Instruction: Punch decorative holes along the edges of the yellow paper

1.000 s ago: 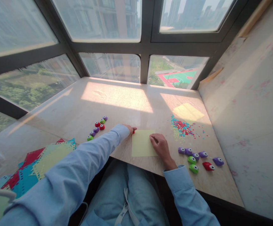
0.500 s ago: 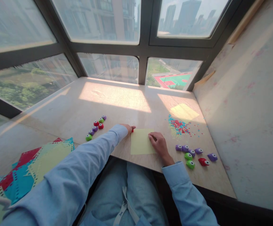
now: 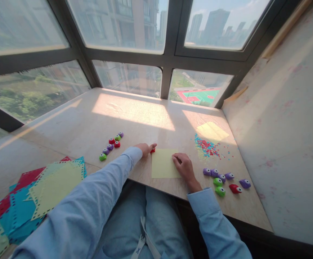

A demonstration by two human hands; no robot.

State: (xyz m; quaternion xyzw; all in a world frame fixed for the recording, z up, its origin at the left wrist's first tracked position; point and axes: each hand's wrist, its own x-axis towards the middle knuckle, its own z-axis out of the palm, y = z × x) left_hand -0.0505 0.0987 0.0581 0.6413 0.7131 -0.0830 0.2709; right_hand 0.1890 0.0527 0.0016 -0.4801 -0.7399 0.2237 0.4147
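Observation:
A pale yellow sheet of paper (image 3: 163, 165) lies flat near the table's front edge. At its upper left corner sits a small red craft punch (image 3: 152, 150), partly covered by my left hand (image 3: 146, 148), which is closed on it with the thumb on top. My right hand (image 3: 182, 163) has its fingers curled over the sheet's right edge and pinches it there. Whether the paper's corner lies inside the punch's slot is too small to tell.
Several purple, green and red punches (image 3: 221, 177) stand at the right, and more (image 3: 110, 146) form a row at the left. Punched confetti (image 3: 209, 147) lies beside another yellow sheet (image 3: 213, 131). Coloured sheets with punched edges (image 3: 59, 183) overlap at the far left. A wall (image 3: 288, 144) bounds the right.
The view has shifted slightly, so everything sits a little differently in frame. Both hands keep their places at the paper, and the red punch stays at its corner.

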